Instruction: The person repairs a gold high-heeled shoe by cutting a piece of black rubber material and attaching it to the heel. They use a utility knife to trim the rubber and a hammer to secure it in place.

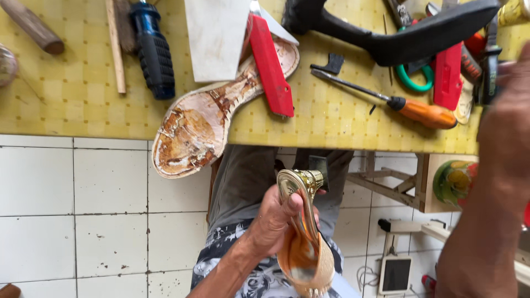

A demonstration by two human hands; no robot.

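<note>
left hand (274, 221) gripped 1 gold high-heeled shoe (305, 237) over the lap | right hand (510, 110) reached toward bench tools, blurred, grip possibly open, unclear | worn insole (204, 118) overhung yellow bench (77, 88)

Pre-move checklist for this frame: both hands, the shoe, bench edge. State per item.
1. Left hand grips gold shoe: ok, fingers wrapped round its middle.
2. Right hand contents: cannot tell, only the forearm shows, reaching toward the bench.
3. Detached sole stable: not ok, its wide end overhangs the yellow bench edge.
4. Orange-handled screwdriver within reach: ok, lying by the right forearm.
5. Red utility knife blade: cannot tell.
</note>
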